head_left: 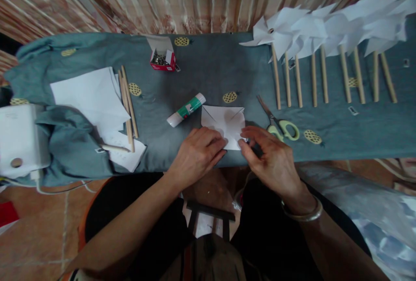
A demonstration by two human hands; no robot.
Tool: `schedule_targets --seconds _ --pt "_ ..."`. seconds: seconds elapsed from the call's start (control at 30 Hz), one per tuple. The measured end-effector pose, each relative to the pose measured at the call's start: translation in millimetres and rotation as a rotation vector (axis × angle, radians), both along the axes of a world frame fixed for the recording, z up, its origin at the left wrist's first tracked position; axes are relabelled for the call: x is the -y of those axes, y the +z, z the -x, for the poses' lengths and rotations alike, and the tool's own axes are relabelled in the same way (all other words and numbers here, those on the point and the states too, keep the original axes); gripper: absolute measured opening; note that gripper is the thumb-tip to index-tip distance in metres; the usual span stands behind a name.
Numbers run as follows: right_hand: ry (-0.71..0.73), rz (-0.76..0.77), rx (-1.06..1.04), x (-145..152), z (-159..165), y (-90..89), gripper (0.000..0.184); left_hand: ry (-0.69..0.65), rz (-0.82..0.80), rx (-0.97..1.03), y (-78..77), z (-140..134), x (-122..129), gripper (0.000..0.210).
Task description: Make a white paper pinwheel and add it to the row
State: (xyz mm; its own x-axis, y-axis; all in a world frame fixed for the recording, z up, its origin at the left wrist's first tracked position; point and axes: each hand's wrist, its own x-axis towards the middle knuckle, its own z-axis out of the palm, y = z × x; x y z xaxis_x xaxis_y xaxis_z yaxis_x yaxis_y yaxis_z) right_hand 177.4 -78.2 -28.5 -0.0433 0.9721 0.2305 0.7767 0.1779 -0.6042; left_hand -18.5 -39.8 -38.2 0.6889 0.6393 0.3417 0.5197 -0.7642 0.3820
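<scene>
We see the left hand (203,148) with its fingers curled close together, resting on the near left part of one white paper square (224,118); whether it grips the edge, we cannot tell. On the right hand (243,137), thumb and forefinger are slightly apart, both touching the square's right edge, though we cannot make out whether they pinch it. The square lies between the hands, its far part uncovered, with diagonal lines running in from the two far corners. Just beyond the left hand we have one glue stick (186,109), slanted; right of the right hand, one pair of scissors (281,127). Farther off sits one open red box (162,60) of small metal pieces. At left we find overlapping white sheets (89,94) and several wooden sticks (129,101), one crosswise. At far right we count nine handles (313,79) under overlapping white paper pinwheels (312,27), all on the green cloth (211,68).
</scene>
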Motion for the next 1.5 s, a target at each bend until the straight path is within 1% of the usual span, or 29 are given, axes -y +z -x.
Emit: schedule_targets --seconds 0.13,0.27,0.33,0.4,0.47,0.53,0.6,0.7,0.8,0.93,1.07,1.3,1.4,1.5 --pt "-0.017 0.043 -0.049 -1 -1 2.0 0.003 -0.001 -0.03 -0.036 -1.0 -2 2 0.015" --pt "-0.072 0.103 -0.141 -3 -7 4.3 0.01 0.028 -0.025 -0.01 0.2 -1 5 0.014" --pt "-0.089 0.119 -0.225 -4 -10 4.6 0.008 0.051 -0.004 0.033 0.5 0 5 0.013" --pt "-0.056 0.143 -0.31 -6 -13 4.3 0.003 0.064 0.021 0.064 0.5 1 5 0.012" --pt "0.019 0.177 -0.353 -7 -14 3.6 0.014 0.065 0.034 0.078 0.3 1 6 0.011" --pt "0.09 0.205 -0.367 -8 -14 2.8 0.018 0.056 0.036 0.078 0.2 1 7 0.012" --pt "0.129 0.222 -0.39 -8 -12 2.0 0.016 0.047 0.039 0.074 0.1 1 7 0.013" --pt "0.13 0.228 -0.411 -9 -8 0.8 0.008 0.037 0.052 0.069 0.0 1 8 0.014" --pt "0.118 0.215 -0.37 -10 -6 -1.0 0.005 0.034 0.065 0.062 0.2 1 9 0.016" --pt "0.114 0.155 -0.238 -12 -2 -4.1 0.008 0.029 0.058 0.072 1.0 1 9 0.015" --pt "0.065 0.082 -0.142 -13 3 -6.3 0.009 0.034 0.069 0.073 1.2 0 9 0.014" --pt "0.028 0.025 -0.048 -13 11 -8.8 0.007 0.069 0.123 0.109 -1.6 1 11 0.017" --pt "0.024 0.025 -0.015 -13 13 -9.6 0.007 0.038 0.114 0.095 -1.5 2 11 0.02" --pt "0.01 0.015 -0.009 -13 14 -11.0 0.006 0.013 0.096 0.074 -0.6 2 10 0.019"
